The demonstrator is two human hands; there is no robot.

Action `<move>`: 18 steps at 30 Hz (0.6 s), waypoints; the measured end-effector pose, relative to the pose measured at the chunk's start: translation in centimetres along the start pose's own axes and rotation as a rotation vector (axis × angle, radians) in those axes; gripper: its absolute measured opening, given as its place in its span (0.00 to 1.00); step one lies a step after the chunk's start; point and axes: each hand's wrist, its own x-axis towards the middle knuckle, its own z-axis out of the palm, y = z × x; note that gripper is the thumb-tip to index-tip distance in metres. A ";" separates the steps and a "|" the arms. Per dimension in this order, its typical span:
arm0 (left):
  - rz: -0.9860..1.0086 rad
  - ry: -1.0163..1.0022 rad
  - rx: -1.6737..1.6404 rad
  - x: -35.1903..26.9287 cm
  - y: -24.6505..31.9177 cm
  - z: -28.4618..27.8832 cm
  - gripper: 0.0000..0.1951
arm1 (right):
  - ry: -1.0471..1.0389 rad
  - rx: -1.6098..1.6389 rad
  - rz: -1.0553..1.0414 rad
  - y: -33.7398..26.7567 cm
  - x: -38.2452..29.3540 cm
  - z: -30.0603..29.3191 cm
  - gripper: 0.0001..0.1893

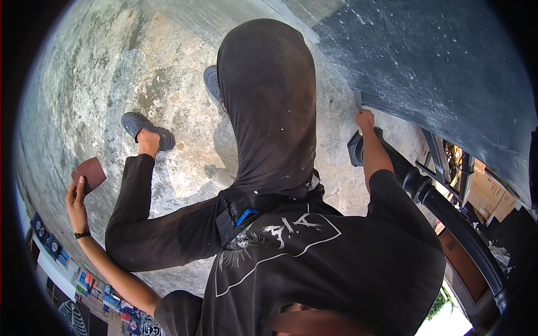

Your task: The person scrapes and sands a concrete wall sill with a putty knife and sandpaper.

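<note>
My left hand (79, 197) is out to the left, pinching a reddish-brown piece of sandpaper (90, 174) between thumb and fingers. The sheet bends slightly and is held clear of the concrete floor (185, 168). On the other side, my right hand (365, 119) grips what looks like a flat scraper (357, 100). Its grey blade lies at the line where the dark grey painted wall (420, 59) meets the floor; whether the edge touches the wall I cannot tell. Most of the scraper's handle is hidden by my fingers. Pale specks dot the wall.
A black post (420, 189) with a flared base stands close beside my right forearm. Beyond it are a dark metal frame (437, 155) and cardboard boxes (487, 193). My bent knee (269, 63) and clog-shod foot (148, 130) fill the middle. Assorted goods (111, 298) lie at lower left.
</note>
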 end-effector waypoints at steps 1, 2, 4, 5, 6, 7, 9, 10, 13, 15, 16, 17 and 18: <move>0.005 -0.025 0.017 0.2 -0.1 0.0 0.19 | -0.012 -0.011 -0.019 1.4 0.1 0.1 0.19; 0.008 -0.027 0.013 0.3 -0.2 0.1 0.19 | -0.024 -0.021 -0.036 2.4 0.5 0.3 0.19; 0.000 0.019 -0.056 -0.2 -0.4 0.4 0.20 | -0.024 -0.030 -0.058 0.5 0.7 -0.1 0.19; -0.004 0.013 -0.053 -0.6 -0.4 0.4 0.20 | -0.024 -0.032 -0.085 -0.7 0.6 -0.2 0.19; -0.007 0.036 -0.067 -0.8 -0.4 0.4 0.20 | -0.023 -0.035 -0.084 -1.7 0.6 -0.4 0.19; -0.008 0.062 -0.079 -0.9 -0.3 0.3 0.20 | -0.008 -0.050 -0.093 -2.9 0.7 -0.4 0.19; 0.000 0.037 -0.055 -0.9 0.2 0.2 0.20 | 0.009 -0.062 -0.111 -3.2 0.6 -0.3 0.18; 0.016 0.001 -0.041 -0.2 0.3 0.6 0.20 | 0.030 -0.070 -0.068 -1.4 0.8 0.3 0.18; 0.030 0.004 -0.036 -1.1 0.2 0.1 0.20 | 0.024 -0.080 -0.043 -0.2 -0.1 1.0 0.17; 0.032 0.014 -0.031 -1.1 0.3 0.0 0.20 | 0.016 -0.096 -0.024 0.3 0.9 1.5 0.17; 0.049 -0.009 -0.036 0.0 0.2 0.8 0.20 | -0.014 -0.004 0.036 2.3 2.3 2.2 0.17; 0.051 -0.032 -0.042 0.4 -0.1 1.3 0.20 | -0.054 0.091 0.084 3.8 2.7 2.7 0.16; 0.032 -0.010 -0.054 0.2 -0.2 1.2 0.20 | -0.058 0.089 0.082 3.7 2.5 2.9 0.16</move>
